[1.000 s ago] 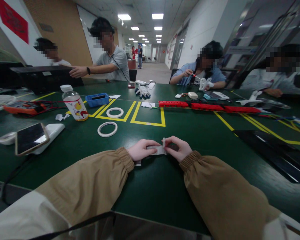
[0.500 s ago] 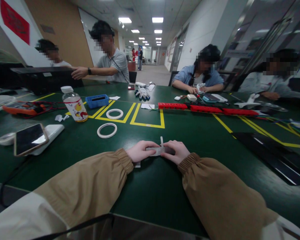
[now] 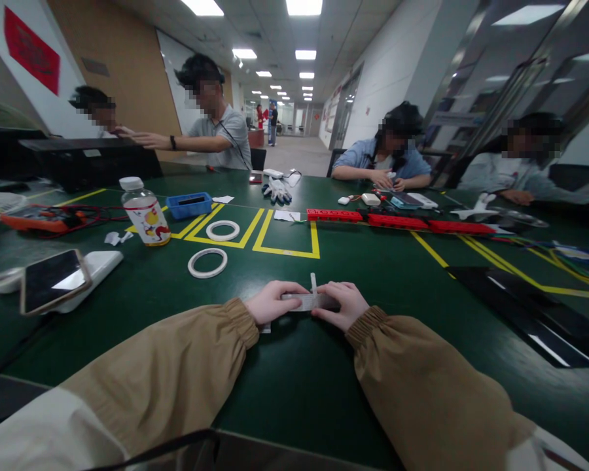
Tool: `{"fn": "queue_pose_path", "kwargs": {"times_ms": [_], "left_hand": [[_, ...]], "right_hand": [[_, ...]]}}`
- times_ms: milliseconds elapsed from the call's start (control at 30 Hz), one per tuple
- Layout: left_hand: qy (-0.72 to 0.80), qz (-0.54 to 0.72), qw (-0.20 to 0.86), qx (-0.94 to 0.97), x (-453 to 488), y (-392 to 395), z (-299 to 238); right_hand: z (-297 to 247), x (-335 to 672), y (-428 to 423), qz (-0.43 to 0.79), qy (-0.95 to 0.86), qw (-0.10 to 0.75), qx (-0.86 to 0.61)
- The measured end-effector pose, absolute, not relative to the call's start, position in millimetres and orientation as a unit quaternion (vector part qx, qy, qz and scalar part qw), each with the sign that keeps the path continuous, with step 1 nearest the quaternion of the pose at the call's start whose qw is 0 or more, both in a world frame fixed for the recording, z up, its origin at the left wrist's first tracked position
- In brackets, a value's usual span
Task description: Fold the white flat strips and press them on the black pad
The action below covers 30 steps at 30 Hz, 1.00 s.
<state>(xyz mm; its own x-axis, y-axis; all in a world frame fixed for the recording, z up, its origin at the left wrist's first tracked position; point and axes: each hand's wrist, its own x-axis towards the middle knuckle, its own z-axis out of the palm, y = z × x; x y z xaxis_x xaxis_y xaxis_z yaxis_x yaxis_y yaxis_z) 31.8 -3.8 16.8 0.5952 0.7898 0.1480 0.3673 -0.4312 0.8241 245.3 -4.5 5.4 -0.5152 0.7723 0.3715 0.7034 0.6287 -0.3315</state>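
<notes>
My left hand (image 3: 271,302) pinches the left end of a thin, grey-white flat strip-like piece (image 3: 302,302), thumb in front and fingers behind. At its other end, my right hand (image 3: 344,305) is closed on it the same way, hiding most of that side. A narrow white strip (image 3: 313,282), resembling tape, stands up from the piece beside my right fingertips. Under my left wrist a small pale scrap (image 3: 266,328) shows in part. Two rolls of white tape lie beyond my left hand, a nearer roll (image 3: 207,275) and a farther roll (image 3: 222,238).
Left on the green table (image 3: 285,379) are a phone (image 3: 53,278) on a white device, a bottle (image 3: 146,219) and a blue tray (image 3: 189,207). Red power strips (image 3: 397,223) run across the far side. A glossy black panel (image 3: 525,314) lies right. Several people sit opposite.
The view has tipped slightly, so the table sits a little lower in the picture. My hands keep their hold on the piece with little change. A co-worker's hand at the black box has shifted left.
</notes>
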Motion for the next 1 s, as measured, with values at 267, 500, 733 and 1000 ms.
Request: {"fn": "queue_pose_path", "kwargs": {"times_ms": [267, 500, 733, 1000], "left_hand": [[0.351, 0.270, 0.404, 0.801, 32, -3, 15], [0.344, 0.267, 0.404, 0.804, 32, -3, 15], [0.347, 0.269, 0.411, 0.799, 33, -4, 16], [0.350, 0.271, 0.414, 0.795, 33, -4, 15]], "right_hand": [[9, 240, -9, 0.197, -0.820, 0.390, -0.369], [11, 236, -10, 0.192, -0.802, 0.408, -0.391], [6, 236, -5, 0.165, -0.822, 0.365, -0.404], [1, 237, -4, 0.140, -0.847, 0.290, -0.423]]}}
